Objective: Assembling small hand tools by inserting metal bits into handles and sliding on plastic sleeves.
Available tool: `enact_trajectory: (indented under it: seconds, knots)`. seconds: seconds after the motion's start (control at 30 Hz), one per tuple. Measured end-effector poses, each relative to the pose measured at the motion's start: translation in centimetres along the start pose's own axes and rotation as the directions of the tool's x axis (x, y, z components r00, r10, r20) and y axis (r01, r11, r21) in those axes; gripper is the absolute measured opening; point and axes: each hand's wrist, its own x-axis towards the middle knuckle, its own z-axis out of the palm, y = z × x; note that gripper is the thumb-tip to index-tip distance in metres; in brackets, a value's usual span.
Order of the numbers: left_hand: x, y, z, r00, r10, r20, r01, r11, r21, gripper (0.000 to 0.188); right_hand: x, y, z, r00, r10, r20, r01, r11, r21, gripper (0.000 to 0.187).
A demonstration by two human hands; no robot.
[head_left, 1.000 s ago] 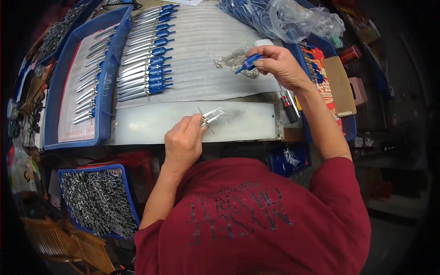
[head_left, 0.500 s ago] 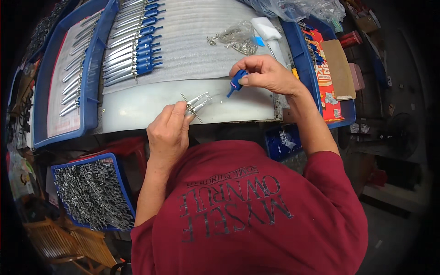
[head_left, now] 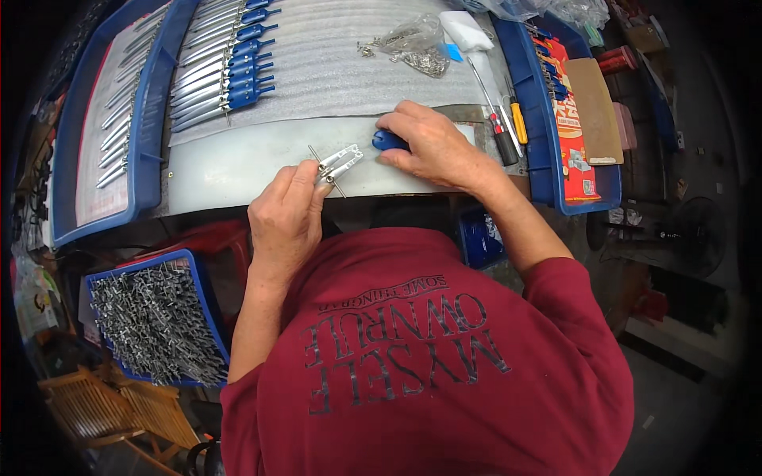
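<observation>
My left hand is closed around the lower part of a silver two-armed metal piece, with a thin rod crossing it. Its forked ends point up and right, above the white work surface. Between the fingertips and thumb of my right hand is a blue notched head. The notched end faces the silver forks, with a small gap between them; my fingers hide the rest of the head. Farther left lies a row of silver tools with blue heads.
At the left a blue tray holds more silver tools. A clear bag of small metal parts lies at the back. A red-and-black screwdriver and a yellow-handled one lie beside the right blue tray. Below left stands a basket of metal parts.
My right hand has moved left, bringing the blue head closer to the silver piece. The head has turned, its narrow stem no longer showing and its notch now facing left. My left hand keeps its hold.
</observation>
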Motion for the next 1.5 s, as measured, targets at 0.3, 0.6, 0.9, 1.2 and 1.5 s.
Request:
enact_trajectory:
  seconds: [0.3, 0.6, 0.9, 1.2, 1.5]
  knots:
    - [-0.1, -0.3, 0.3, 0.999, 0.036, -0.026, -0.035, 0.999, 0.029, 0.022, -1.5, 0.4, 1.4, 0.971, 0.03, -0.235, -0.01, 0.996, 0.087, 0.034]
    - [0.1, -0.3, 0.1, 0.998, 0.066, -0.011, -0.065, 0.996, 0.054, 0.022, -1.8, 0.4, 1.2, 0.968, -0.016, -0.251, 0.046, 0.992, 0.114, 0.026]
    - [0.1, 0.0, 0.0, 0.994, 0.104, 0.029, -0.106, 0.988, 0.113, 0.025, -2.3, -0.6, 0.2, 0.99, -0.042, -0.133, 0.081, 0.95, 0.303, 0.027]
    - [0.3, 0.2, 0.2, 0.989, 0.14, 0.053, -0.146, 0.98, 0.134, 0.026, -2.5, -0.7, 0.0, 0.985, -0.045, -0.166, 0.1, 0.936, 0.337, 0.026]
    - [0.1, 0.5, 0.4, 0.979, 0.171, 0.113, -0.183, 0.978, 0.104, 0.028, -2.4, -0.9, 0.1, 0.964, -0.187, -0.189, 0.237, 0.928, 0.289, 0.025]
